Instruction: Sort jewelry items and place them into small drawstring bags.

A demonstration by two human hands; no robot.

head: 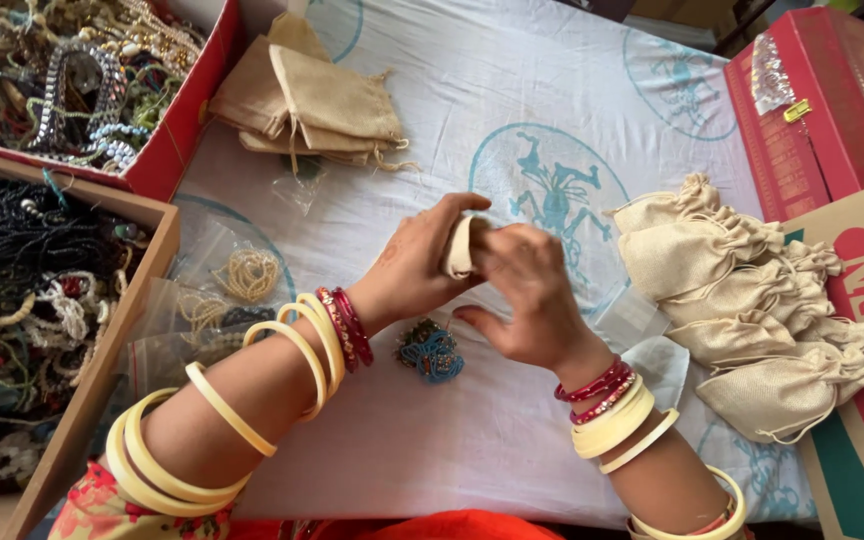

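My left hand [414,268] and my right hand [527,295] meet above the white printed cloth [512,110], both gripping a small beige cloth pouch [459,247] between the fingers. Most of the pouch is hidden by the fingers. Just below the hands, on the cloth, lies a small bunch of blue and dark bead jewellery [432,352]. Cream and red bangles ring both wrists.
A pile of filled beige drawstring pouches [752,300] lies at the right. Flat empty pouches [317,95] are stacked at the top. Clear plastic bags with beaded pieces [237,285] lie at the left, beside cardboard boxes of jewellery [27,300]. A red box [832,90] stands top right.
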